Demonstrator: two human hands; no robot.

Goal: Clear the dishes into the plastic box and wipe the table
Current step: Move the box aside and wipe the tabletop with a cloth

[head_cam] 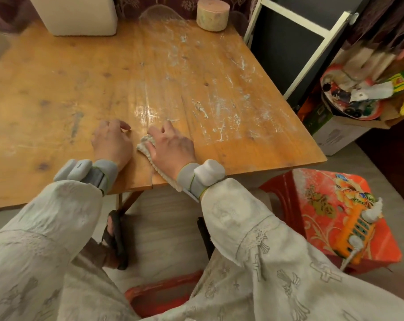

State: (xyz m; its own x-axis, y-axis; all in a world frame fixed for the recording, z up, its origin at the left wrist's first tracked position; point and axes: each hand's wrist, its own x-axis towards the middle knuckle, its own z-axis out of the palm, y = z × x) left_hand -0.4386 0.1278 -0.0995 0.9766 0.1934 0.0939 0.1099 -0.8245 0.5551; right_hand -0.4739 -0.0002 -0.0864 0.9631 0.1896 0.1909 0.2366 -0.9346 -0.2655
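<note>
My right hand [171,144] presses a crumpled white cloth [146,144] flat on the wooden table [57,89] near its front edge. The cloth trails back under my wrist and hangs over the edge. My left hand [112,141] rests just left of it, palm down on the wood with fingers curled, holding nothing. White smears and streaks cover the right half of the table top [219,107]. A white plastic box [78,15] stands at the table's back left corner. No dishes show on the table.
A round pale container with a pink lid [211,15] sits at the back edge. A red stool [340,216] with an orange power strip [353,232] stands right of the table. A cluttered basket on a box [363,98] is further right. A dark framed board [296,49] leans there.
</note>
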